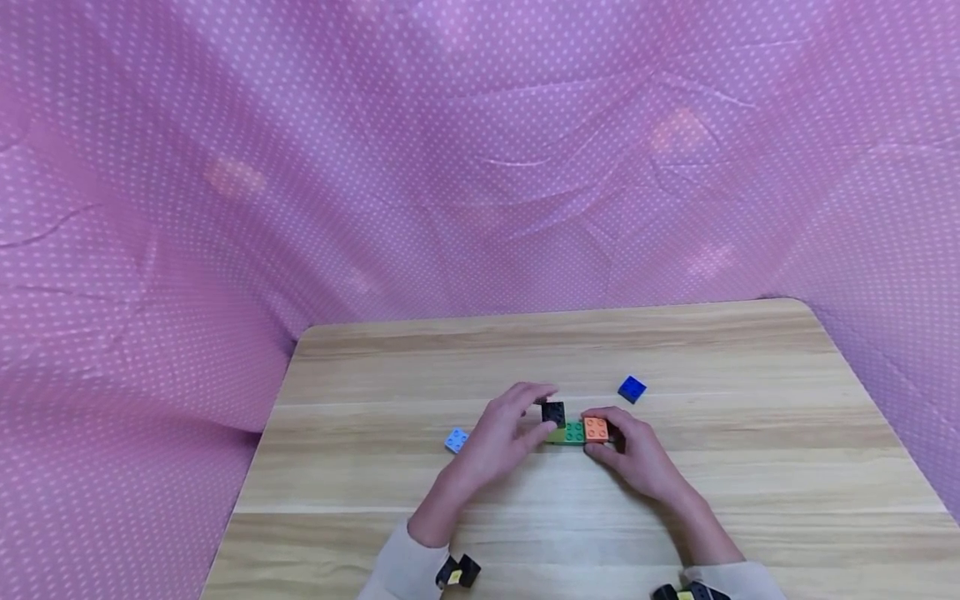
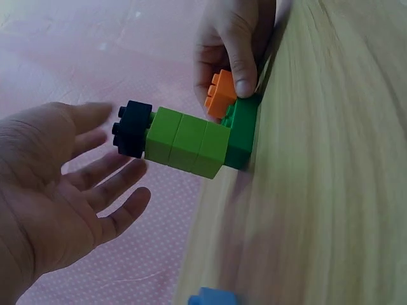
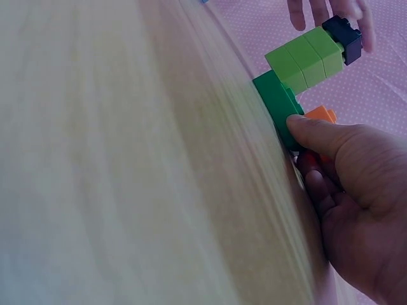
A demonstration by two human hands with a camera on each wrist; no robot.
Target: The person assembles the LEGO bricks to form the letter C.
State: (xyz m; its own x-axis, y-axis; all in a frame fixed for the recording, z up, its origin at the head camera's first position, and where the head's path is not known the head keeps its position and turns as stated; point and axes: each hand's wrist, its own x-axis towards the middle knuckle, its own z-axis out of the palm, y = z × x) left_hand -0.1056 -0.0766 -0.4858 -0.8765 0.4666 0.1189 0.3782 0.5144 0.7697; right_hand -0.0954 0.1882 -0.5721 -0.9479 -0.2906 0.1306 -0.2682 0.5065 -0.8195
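Note:
A dark green brick (image 2: 243, 133) lies on the table as the base of a build. On one end stands a column of lime green bricks (image 2: 184, 141), topped by a black brick (image 1: 553, 414); on the other sits an orange brick (image 1: 596, 429). My right hand (image 1: 637, 454) grips the base at the orange end, its thumb against the dark green side. Around the black brick my left hand (image 1: 498, 433) has its fingers spread and loosely bent, not closed on it. Something red (image 3: 310, 161) shows under the right thumb, partly hidden.
A light blue brick (image 1: 456, 440) lies left of the build, partly behind the left hand. Farther back on the right is a dark blue brick (image 1: 632, 389). Pink dotted cloth (image 1: 480, 167) hangs around the wooden table (image 1: 375, 358).

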